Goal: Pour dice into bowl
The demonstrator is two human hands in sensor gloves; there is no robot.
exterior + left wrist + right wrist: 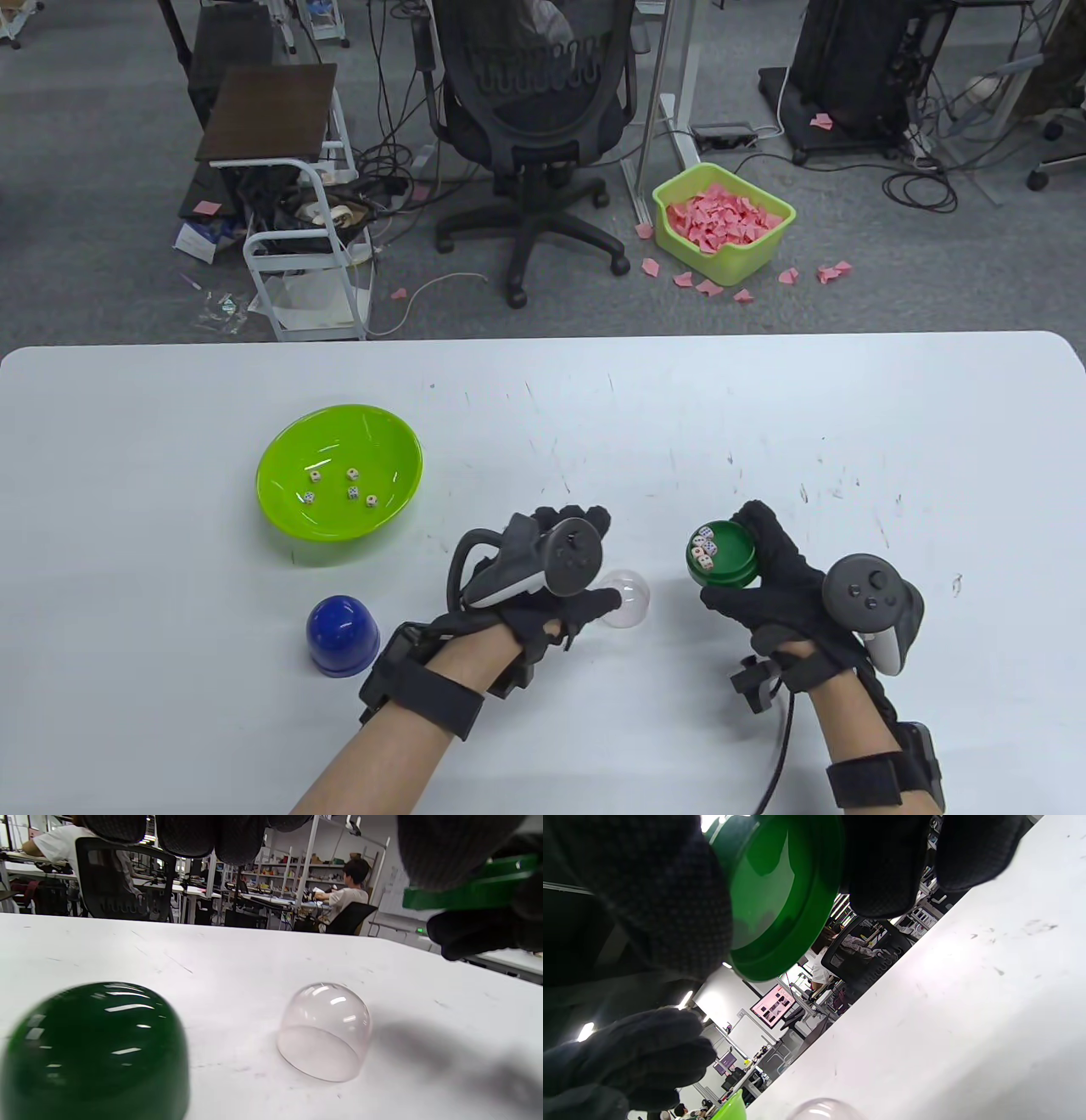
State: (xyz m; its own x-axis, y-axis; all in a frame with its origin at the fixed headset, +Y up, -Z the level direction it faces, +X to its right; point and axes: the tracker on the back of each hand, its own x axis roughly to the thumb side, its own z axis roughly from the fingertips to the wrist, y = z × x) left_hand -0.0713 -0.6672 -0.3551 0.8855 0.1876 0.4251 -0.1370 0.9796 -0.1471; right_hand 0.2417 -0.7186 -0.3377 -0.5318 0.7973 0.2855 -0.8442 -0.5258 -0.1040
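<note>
My right hand (747, 560) holds a round dark green tray (721, 556) with several dice (704, 548) in it, a little above the table at centre right. Thumb and fingers grip its rim; the right wrist view shows its underside (780, 899). A lime green bowl (288, 458) with several dice (348, 488) stands at the left. My left hand (594, 564) hovers at the centre, holding nothing. In the left wrist view a dark green dome (95, 1052) stands on the table below its fingers (186, 834), apart from them; the hand hides it in the table view.
A clear dome (626, 598) stands on the table between my hands, also in the left wrist view (324, 1031). A blue dome (342, 635) stands in front of the bowl at lower left. The white table (764, 407) ends at the far edge.
</note>
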